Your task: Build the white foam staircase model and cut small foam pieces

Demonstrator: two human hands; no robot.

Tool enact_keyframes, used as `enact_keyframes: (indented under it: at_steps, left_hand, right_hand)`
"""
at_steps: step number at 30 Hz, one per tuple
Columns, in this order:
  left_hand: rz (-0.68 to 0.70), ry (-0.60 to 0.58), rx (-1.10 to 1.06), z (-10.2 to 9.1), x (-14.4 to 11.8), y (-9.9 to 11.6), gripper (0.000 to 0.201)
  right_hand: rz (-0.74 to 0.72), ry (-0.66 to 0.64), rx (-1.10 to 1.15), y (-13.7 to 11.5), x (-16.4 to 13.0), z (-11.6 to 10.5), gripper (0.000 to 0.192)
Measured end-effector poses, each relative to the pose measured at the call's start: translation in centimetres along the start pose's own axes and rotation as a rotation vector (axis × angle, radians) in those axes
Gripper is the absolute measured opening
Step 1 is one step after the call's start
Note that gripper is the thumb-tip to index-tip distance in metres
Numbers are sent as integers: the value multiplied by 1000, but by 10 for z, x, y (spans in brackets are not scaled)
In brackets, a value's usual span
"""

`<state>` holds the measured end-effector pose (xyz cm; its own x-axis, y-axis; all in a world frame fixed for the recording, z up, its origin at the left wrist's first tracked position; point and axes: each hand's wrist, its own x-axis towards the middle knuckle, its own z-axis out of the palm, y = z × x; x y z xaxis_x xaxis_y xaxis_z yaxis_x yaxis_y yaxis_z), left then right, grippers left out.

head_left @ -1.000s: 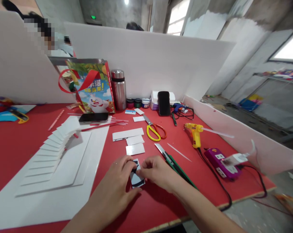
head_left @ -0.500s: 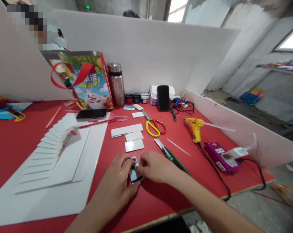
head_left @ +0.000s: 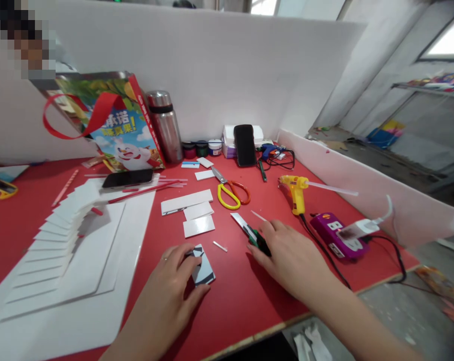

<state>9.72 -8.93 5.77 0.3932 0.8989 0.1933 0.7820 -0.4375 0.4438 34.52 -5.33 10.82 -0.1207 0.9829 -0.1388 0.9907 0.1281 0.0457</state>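
My left hand (head_left: 178, 273) grips a small pale board piece (head_left: 203, 268) with dark printed marks by its edges, flat on the red table. My right hand (head_left: 283, 250) closes over the green handle of a utility knife (head_left: 244, 225), whose wide blade points away to the left. A thin white strip (head_left: 220, 246) lies between the hands. Beyond them are white board pieces (head_left: 199, 226) and scissors (head_left: 230, 193) with a yellow and an orange loop.
A fan of white board strips (head_left: 50, 245) rests on larger sheets at the left. At the right are a yellow glue gun (head_left: 297, 193) and a purple power strip (head_left: 337, 235). A gift bag (head_left: 118, 125), steel flask (head_left: 166, 125) and phone (head_left: 127, 178) stand or lie farther back.
My right hand has left the small board piece and moved right onto the utility knife. A thin white strip now shows on the table. The view has shifted slightly.
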Motion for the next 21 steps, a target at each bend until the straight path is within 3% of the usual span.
enact_keyframes:
  at_steps: [6,9,12,15,21]
  left_hand:
    - [53,17,60,0,1,-1,26]
    - [62,33,75,3,0,-2,26]
    - [73,33,76,5,-1,-3,24]
    - [92,43,77,5,-1,-3,22]
    - [111,53,114,7,-1,-4,29]
  right_hand:
    - [40,-99,85,8,8,10,14]
    - [95,-148,237,10,8,6,9]
    - [39,-198,449,8,0,3,6]
    - [-84,-260,550,-4,-11,0,9]
    - [-177,-358,426,-44,-21,-10,24]
